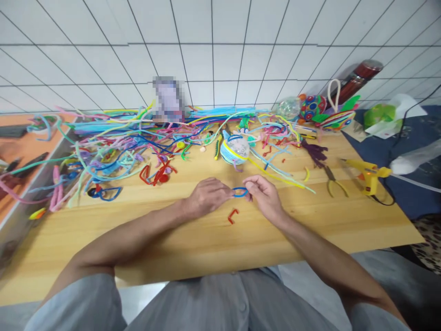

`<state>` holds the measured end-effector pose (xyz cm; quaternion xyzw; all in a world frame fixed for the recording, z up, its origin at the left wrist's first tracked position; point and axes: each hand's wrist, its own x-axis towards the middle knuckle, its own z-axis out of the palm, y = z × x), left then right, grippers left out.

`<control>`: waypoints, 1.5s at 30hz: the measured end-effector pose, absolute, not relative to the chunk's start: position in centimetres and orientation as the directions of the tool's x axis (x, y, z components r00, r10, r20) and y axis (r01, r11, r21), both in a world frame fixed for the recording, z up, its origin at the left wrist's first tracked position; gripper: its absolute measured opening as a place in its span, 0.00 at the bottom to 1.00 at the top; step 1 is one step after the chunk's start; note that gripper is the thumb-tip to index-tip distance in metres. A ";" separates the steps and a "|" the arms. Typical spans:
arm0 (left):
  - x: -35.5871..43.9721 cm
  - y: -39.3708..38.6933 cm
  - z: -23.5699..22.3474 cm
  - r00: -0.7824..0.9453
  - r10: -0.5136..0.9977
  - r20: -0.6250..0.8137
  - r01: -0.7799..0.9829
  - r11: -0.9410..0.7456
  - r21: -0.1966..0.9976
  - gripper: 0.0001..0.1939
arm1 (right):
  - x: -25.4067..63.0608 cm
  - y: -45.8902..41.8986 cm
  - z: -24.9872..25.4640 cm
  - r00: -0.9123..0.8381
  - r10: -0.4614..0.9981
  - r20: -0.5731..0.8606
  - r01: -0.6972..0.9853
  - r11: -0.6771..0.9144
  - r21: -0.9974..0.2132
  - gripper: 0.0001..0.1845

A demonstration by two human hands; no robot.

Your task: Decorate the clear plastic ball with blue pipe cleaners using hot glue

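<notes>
A small loop of blue pipe cleaner (240, 192) is stretched between my two hands over the wooden table. My left hand (211, 197) pinches its left end, fingers closed. On the other side, my right hand (263, 195) grips the right end between thumb and fingers. Just below them lies a bent piece of red pipe cleaner (233, 216). Beyond my hands sits a clear ball (237, 149), partly wrapped in light blue and yellow pipe cleaners.
Tangled pipe cleaners (117, 151) cover the table's back and left. On the right lie yellow-handled pliers (334, 183) and a yellow glue gun (368, 174) with a cord. A colourful fish-like craft (334, 119) and a red-brown cylinder (361, 76) stand at the back right.
</notes>
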<state>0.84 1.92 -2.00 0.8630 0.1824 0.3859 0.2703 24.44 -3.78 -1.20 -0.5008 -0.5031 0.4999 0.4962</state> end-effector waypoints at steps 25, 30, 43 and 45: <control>3.2 2.6 0.3 0.515 0.833 -0.203 -0.004 0.240 0.971 0.29 | 25.9 -2.6 -1.0 0.019 1.000 0.000 -0.006 0.000 -1.000 0.21; 3.6 2.9 0.4 0.534 0.826 -0.178 0.052 0.178 0.983 0.31 | 26.3 -2.2 -1.2 0.052 0.999 -0.005 0.062 -0.008 -0.998 0.21; 4.8 15.0 1.2 0.283 0.792 0.541 0.466 -0.607 0.644 0.24 | 27.2 -1.3 -1.2 0.192 0.981 -0.018 -0.054 -0.008 -0.998 0.16; 5.5 16.2 0.9 0.351 0.787 0.507 0.531 -0.613 0.584 0.27 | 27.2 -1.2 -1.3 0.196 0.980 -0.037 -0.128 -0.012 -0.992 0.16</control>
